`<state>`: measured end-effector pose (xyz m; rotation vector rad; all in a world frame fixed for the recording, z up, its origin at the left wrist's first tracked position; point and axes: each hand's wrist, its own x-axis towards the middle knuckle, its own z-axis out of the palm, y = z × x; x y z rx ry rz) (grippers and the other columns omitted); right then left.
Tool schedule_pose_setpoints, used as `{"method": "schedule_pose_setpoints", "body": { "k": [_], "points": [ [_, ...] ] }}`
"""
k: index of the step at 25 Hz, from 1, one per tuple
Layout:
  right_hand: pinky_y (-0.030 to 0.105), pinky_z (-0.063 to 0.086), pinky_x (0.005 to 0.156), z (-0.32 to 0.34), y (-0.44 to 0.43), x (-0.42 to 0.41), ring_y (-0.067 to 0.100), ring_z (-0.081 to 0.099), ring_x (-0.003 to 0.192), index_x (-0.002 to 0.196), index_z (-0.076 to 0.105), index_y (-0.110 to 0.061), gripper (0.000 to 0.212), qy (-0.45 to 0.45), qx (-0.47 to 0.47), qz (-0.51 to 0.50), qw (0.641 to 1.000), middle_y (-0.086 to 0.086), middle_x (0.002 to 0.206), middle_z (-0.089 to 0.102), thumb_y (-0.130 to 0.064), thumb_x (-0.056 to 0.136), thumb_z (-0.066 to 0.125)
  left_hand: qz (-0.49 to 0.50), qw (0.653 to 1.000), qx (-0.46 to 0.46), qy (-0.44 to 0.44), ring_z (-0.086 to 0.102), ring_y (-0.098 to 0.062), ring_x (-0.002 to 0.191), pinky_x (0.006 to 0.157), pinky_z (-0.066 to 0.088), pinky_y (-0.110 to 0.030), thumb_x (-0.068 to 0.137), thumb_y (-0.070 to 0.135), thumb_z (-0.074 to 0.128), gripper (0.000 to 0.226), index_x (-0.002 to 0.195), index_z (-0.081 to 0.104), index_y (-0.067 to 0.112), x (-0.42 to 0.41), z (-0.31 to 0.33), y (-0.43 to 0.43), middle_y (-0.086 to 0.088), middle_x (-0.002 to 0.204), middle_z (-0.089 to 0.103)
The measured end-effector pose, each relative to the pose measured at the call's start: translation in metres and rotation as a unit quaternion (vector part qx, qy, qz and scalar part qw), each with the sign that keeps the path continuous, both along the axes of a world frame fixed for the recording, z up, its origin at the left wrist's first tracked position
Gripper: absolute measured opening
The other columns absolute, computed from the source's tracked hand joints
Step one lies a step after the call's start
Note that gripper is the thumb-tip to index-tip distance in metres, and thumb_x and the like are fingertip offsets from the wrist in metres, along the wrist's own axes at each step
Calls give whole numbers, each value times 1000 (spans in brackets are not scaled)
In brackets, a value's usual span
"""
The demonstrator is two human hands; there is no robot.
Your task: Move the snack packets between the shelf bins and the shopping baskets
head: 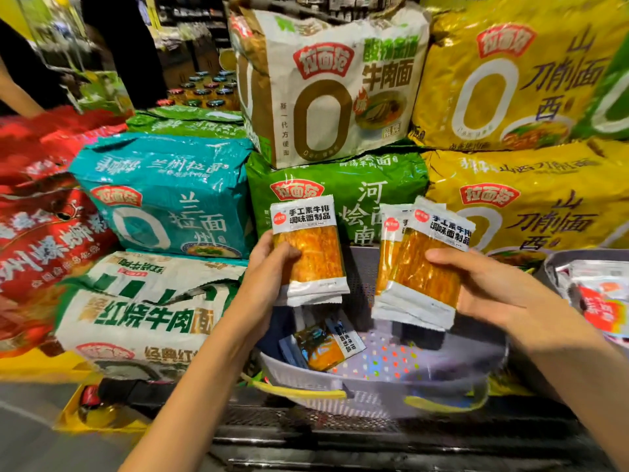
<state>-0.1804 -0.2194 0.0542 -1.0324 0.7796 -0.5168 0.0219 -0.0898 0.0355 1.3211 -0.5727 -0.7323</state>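
Above the basket [306, 379], left hand [269, 264] gripping one packet [311, 248], right hand [483, 284] gripping two packets [422, 264]

This is a supermarket: branded noodle multi-packs [163, 195] are stacked high in many colours, rows of capped jars [207, 93] stand behind them, stocked shelves [190, 18] line the dim background, and a grey shopping basket [323, 378] with a yellow handle sits in front.

A single head-worn wide-angle view; it looks forward and down from close in; the left hand [269, 264] and right hand [490, 287] sit mid-frame, forearms running to the near edge; a grey basket [306, 378] lies centre; stacked noodle packs [163, 199] fill the far side.
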Motion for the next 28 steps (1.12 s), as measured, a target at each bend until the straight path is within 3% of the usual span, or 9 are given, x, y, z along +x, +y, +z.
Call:
{"method": "schedule_pose_setpoints", "body": {
  "k": [5, 9, 14, 16, 18, 21, 23, 26, 28],
  "points": [
    [26, 57, 51, 18, 58, -25, 8, 70, 63, 120, 57, -17, 65, -36, -69, -132, 988, -2, 78, 74, -15, 57, 74, -68, 997, -42, -17, 61, -1, 66, 57, 49, -16, 89, -1, 43, 26, 93, 56, 20, -17, 27, 25, 11, 72, 64],
    [29, 57, 55, 10, 134, -53, 12, 72, 75, 98, 69, -21, 90, -87, -81, -183, 976, 1, 89, 75, -31, 12, 94, -161, 985, -56, -22, 58, -3, 65, 59, 48, -18, 83, 5, 51, 19, 92, 57, 19, -37, 23, 58, 6, 79, 61],
    [27, 57, 57, -27, 234, -111, 17, 72, 74, 116, 60, -8, 93, -26, -52, -235, 970, 6, 88, 74, -34, 32, 92, -295, 955, -22, 1, 58, -9, 77, 64, 49, -19, 81, 8, 51, 22, 99, 59, 19, -86, -15, 108, 5, 85, 63],
    [27, 57, 61, -41, 276, -137, 21, 72, 80, 113, 63, -5, 100, -33, -28, -264, 964, 10, 94, 74, -36, 24, 95, -347, 938, 14, 6, 58, -11, 81, 68, 48, -21, 82, 8, 50, 22, 98, 60, 20, -115, -37, 127, 3, 89, 64],
    [26, 56, 55, -59, 308, -167, 19, 72, 73, 101, 66, -10, 84, -33, -2, -336, 941, 8, 86, 74, -32, 26, 95, -387, 921, 40, 6, 59, -8, 81, 68, 49, -18, 79, 9, 52, 24, 99, 60, 19, -145, -57, 138, 3, 92, 66],
    [27, 57, 52, -83, 356, -218, 16, 72, 67, 99, 62, -19, 31, -18, 68, -444, 893, 2, 79, 75, -19, 69, 71, -454, 885, 103, 1, 62, -9, 93, 78, 52, -23, 86, 7, 49, 30, 113, 57, 15, -198, -84, 149, 0, 108, 66],
    [31, 59, 56, -105, 390, -259, 20, 72, 75, 104, 61, -23, 46, -22, 106, -495, 862, 4, 88, 74, -22, 61, 78, -501, 851, 160, -14, 61, -21, 106, 91, 52, -41, 89, 11, 48, 31, 118, 56, 18, -243, -103, 158, -5, 117, 64],
    [36, 60, 59, -141, 443, -316, 22, 72, 76, 108, 61, -24, 85, -20, 152, -595, 789, 5, 89, 74, -27, 30, 93, -565, 796, 216, -31, 62, -29, 107, 94, 49, -47, 93, 6, 44, 30, 119, 56, 16, -325, -130, 176, -9, 116, 66],
    [31, 59, 58, -157, 470, -349, 16, 72, 69, 105, 60, -22, 58, -41, 162, -644, 747, 2, 83, 74, -17, 53, 85, -591, 771, 235, -38, 61, -32, 108, 95, 48, -47, 93, 1, 43, 31, 119, 56, 11, -375, -144, 188, -13, 116, 65]
  ]
}}
